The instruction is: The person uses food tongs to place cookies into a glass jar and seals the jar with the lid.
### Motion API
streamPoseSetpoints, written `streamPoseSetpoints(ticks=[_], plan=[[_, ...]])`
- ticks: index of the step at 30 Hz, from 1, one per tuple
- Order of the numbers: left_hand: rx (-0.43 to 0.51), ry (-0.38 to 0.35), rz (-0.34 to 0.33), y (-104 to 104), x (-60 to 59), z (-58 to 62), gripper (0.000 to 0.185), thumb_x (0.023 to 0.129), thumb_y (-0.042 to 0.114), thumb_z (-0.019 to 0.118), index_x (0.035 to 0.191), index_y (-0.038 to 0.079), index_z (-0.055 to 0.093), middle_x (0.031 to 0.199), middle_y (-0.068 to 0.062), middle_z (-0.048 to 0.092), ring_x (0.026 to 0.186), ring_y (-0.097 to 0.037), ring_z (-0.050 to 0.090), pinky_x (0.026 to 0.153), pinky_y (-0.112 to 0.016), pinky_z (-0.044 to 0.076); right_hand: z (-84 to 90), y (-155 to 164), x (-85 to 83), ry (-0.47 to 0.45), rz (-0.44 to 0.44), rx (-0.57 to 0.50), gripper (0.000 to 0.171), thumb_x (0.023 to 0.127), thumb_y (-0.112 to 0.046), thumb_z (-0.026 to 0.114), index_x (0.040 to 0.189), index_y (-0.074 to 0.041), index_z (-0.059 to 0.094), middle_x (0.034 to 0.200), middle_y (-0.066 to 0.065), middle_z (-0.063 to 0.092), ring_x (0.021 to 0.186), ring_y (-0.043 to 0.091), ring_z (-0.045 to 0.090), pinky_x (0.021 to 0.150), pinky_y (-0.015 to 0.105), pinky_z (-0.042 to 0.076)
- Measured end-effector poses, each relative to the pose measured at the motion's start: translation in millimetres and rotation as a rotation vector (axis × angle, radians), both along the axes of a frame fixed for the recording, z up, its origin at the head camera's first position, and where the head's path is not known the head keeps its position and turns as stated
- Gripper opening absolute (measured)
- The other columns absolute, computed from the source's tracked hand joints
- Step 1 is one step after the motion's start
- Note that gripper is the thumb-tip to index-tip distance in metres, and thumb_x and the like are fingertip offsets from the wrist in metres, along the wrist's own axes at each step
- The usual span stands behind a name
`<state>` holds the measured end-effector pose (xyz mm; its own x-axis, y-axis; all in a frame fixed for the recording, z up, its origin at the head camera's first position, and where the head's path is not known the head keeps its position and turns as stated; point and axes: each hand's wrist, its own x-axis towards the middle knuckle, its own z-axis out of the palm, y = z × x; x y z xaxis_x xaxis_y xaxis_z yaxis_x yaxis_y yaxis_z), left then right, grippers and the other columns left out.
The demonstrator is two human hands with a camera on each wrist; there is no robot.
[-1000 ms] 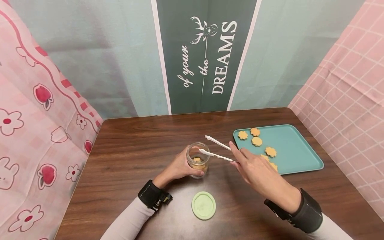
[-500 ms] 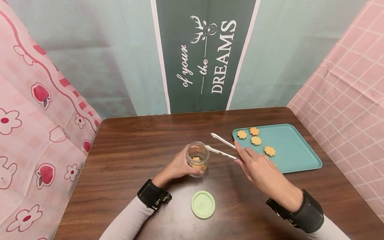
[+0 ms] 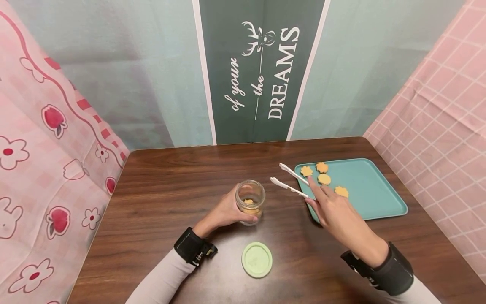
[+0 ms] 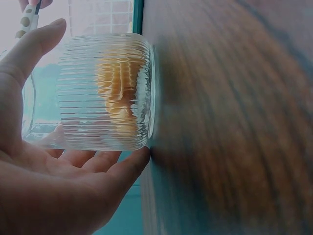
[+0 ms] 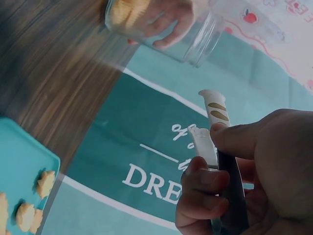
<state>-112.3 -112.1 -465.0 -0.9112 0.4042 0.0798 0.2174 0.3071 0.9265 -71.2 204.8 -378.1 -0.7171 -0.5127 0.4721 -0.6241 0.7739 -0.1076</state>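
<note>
My left hand [image 3: 229,209] grips a clear ribbed glass jar [image 4: 83,93] that stands on the table without a lid. Flower-shaped yellow cookies [image 4: 117,83] lie at the bottom of the jar. With my right hand [image 3: 336,211] I hold a pair of white-tipped tongs [image 5: 215,117], their arms spread and nothing between the tips. The tongs are to the right of the jar, close to the left edge of the teal tray [image 3: 379,190]. On that tray sit several cookies [image 3: 324,179], some hidden behind my right hand.
A pale green round lid [image 3: 257,259] lies on the brown wooden table [image 3: 182,177] in front of the jar. A green cloth backdrop with white lettering hangs behind the table. Pink patterned cloths hang at both sides.
My right hand has moved the spread tongs to the right, from over the jar's mouth toward the tray. The left hand and jar have stayed put.
</note>
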Motion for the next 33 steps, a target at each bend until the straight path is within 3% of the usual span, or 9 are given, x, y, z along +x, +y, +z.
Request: streamPoseSetpoints(ticks=[3,14,25,33], plan=[[-0.003,0.004,0.0,0.1,0.0,0.0,0.091,0.066,0.017,0.102,0.142,0.007,0.053,0.132,-0.01,0.069,0.124,-0.026,0.065,0.112,-0.05,0.046,-1.3,2.8,-2.2,-0.008,-0.02,-0.003,0.065,0.09,-0.003,0.08,0.148,0.009,0.053,0.087,0.015,0.062,0.061,0.021,0.056,0.053,0.038,0.048],[-0.006,-0.004,-0.003,-0.6,0.7,1.0,0.091,0.067,0.016,0.101,0.144,0.006,0.052,0.134,-0.011,0.068,0.124,-0.026,0.065,0.112,-0.05,0.046,-10.4,13.9,-9.4,0.003,-0.03,-0.025,0.065,0.087,0.001,0.082,0.145,0.011,0.054,0.082,0.012,0.06,0.06,0.019,0.053,0.05,0.034,0.043],[-0.028,-0.012,0.004,-0.2,-0.3,0.6,0.091,0.067,0.02,0.102,0.143,0.009,0.053,0.135,-0.009,0.068,0.126,-0.024,0.064,0.113,-0.048,0.045,-16.4,22.9,-16.3,-0.02,-0.09,-0.008,0.062,0.088,-0.001,0.082,0.143,0.013,0.055,0.076,0.007,0.054,0.06,0.016,0.046,0.051,0.033,0.039],[-0.01,-0.008,0.001,-0.2,0.8,2.8,0.091,0.067,0.018,0.102,0.143,0.007,0.053,0.135,-0.012,0.067,0.125,-0.027,0.064,0.113,-0.051,0.045,-20.3,29.9,-20.2,-0.04,-0.114,-0.024,0.058,0.091,0.0,0.079,0.142,0.014,0.055,0.074,0.006,0.051,0.057,0.011,0.039,0.047,0.025,0.033]])
